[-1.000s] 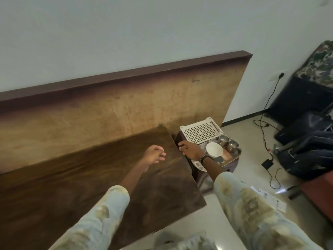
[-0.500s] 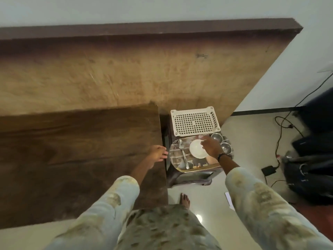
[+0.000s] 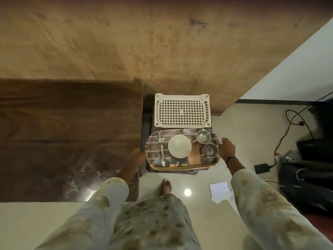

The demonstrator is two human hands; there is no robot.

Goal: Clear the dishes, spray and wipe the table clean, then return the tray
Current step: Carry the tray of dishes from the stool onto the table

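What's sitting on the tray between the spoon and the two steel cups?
In the head view, a white bowl sits on the tray between the spoon and the steel cups, with nothing else between.

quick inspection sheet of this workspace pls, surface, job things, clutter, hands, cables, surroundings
surface: dark wooden table, bare where visible, sheen near its front edge.
job's things: patterned tray on a low stand beside the table, carrying a white bowl, a spoon and two steel cups.
clutter: white perforated basket behind the tray; paper on the floor.
grippers: left hand at the tray's left edge, blurred, grip unclear; right hand at its right edge, fingers curled toward the rim, contact unclear.
cables: black cable running to an adapter on the floor.
surroundings: wooden wall panel, tiled floor, dark bags at right.
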